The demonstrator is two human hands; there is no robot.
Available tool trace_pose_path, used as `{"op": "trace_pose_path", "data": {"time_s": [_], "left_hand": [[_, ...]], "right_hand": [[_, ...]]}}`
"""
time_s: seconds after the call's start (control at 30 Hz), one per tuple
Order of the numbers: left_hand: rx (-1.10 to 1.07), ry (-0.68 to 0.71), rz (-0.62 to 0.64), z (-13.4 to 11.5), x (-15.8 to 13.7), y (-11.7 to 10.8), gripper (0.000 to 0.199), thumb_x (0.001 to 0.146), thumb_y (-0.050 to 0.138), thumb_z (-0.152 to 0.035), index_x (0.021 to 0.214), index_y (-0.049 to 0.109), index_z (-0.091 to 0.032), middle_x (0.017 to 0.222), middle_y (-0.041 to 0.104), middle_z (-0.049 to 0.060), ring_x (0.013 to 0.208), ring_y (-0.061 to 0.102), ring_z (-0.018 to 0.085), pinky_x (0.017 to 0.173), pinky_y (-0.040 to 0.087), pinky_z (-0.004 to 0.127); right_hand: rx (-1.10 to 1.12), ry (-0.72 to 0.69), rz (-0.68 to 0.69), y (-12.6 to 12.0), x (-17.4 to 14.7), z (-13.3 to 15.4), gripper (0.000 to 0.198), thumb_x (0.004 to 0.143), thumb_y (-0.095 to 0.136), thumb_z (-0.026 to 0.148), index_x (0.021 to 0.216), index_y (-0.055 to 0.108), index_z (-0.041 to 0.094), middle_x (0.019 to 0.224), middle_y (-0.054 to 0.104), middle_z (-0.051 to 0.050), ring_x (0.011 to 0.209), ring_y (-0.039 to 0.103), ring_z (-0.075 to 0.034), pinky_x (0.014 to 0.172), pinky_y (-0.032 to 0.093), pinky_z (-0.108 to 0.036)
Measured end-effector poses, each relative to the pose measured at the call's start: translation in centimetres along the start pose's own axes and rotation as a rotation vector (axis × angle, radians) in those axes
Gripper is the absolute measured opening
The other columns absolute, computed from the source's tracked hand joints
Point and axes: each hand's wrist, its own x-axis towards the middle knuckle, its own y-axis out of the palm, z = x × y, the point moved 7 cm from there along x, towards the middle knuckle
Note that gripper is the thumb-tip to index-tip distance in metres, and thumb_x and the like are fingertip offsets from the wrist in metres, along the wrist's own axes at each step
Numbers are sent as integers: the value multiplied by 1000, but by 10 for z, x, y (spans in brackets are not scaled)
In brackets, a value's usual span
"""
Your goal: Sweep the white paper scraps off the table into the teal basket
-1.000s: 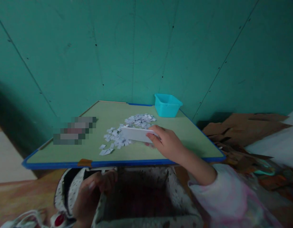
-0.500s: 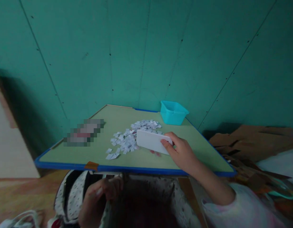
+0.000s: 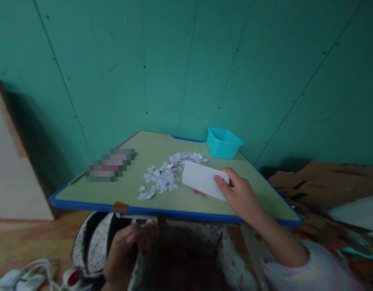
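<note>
My right hand (image 3: 239, 194) grips a white flat rectangular plate (image 3: 203, 178) with rounded corners, thumb on top. It is tilted over the table, just right of a pile of small white paper pieces (image 3: 166, 176). The pile has a second clump (image 3: 189, 157) farther back. Below the table's front edge, my left hand (image 3: 133, 242) is closed with curled fingers at the left rim of a patterned open bin (image 3: 235, 258). The inside of the bin is dark, so its contents cannot be made out.
A turquoise plastic basket (image 3: 224, 143) stands at the table's back right corner. The blue-edged table (image 3: 95, 194) stands against a green wall. At its left lies a pixelated flat item (image 3: 110, 165). A white power strip with cables (image 3: 32, 277) and flattened cardboard (image 3: 319, 178) lie on either side.
The white plate and my right hand have shifted slightly right, away from the front clump, baring more table between them. The whole view has shifted a little; my left hand keeps its place by the bin.
</note>
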Motion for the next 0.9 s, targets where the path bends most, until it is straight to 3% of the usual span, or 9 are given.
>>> {"op": "trace_pose_path", "data": {"time_s": [0.23,0.43,0.57,0.8,0.9], "left_hand": [[16,34,12,-12,4,8,30,82,60,-37,58,66,-19,44,55,5,48,47,19,56,39,35],[28,-57,79,-6,2,0,30,83,60,-38,62,68,-19,48,59,6,50,51,21,59,43,37],[-12,-67,56,1,-3,-5,29,84,58,-36,63,68,-19,51,59,6,54,52,21,56,43,35],[20,72,44,-18,7,10,30,84,58,-35,61,67,-19,44,56,4,45,45,19,56,44,37],[88,64,142,-19,11,14,30,85,57,-36,63,68,-19,47,59,5,48,49,21,57,43,37]], "right_hand": [[41,-13,41,14,6,4,20,89,46,38,87,57,21,67,63,-1,56,55,-14,52,39,-24],[-9,57,-18,-2,1,-5,22,88,46,41,83,55,22,59,56,1,52,50,-14,48,33,-24],[0,98,-2,-12,-6,-10,24,87,46,43,80,55,22,59,53,2,52,47,-13,48,31,-25],[164,291,-112,-37,-18,-72,37,81,52,57,85,56,21,69,54,0,62,49,-16,55,37,-28],[234,341,-129,-34,-22,-94,39,79,55,60,85,55,21,70,54,0,64,50,-17,56,38,-29]]}}
